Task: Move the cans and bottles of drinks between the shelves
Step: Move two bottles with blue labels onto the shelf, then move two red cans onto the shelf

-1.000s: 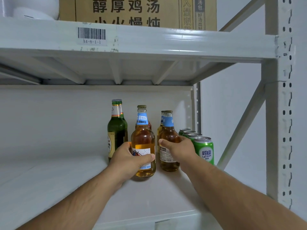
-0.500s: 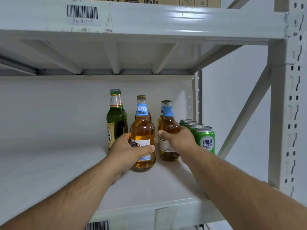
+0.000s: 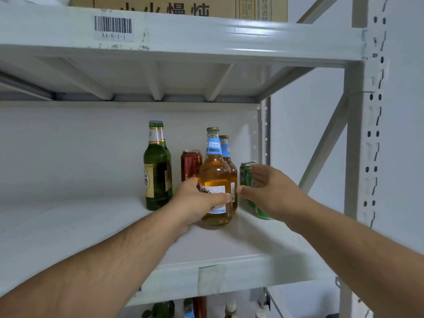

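head-worn view, close, facing shelf (image 3: 68, 226)

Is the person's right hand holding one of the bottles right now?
No, the right hand is open with fingers spread beside the green cans, while the left hand grips the amber bottle.

Tall bottles (image 3: 157, 171) left on shelf (image 3: 91, 226); can (image 3: 191, 165) behind front bottle (image 3: 215, 180); cans (image 3: 247, 177) right.

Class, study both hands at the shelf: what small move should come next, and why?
Probably close the right hand round the nearest green can. Its fingers are spread open right beside the can and hold nothing, while the left hand already grips the amber bottle, which stands on the shelf.
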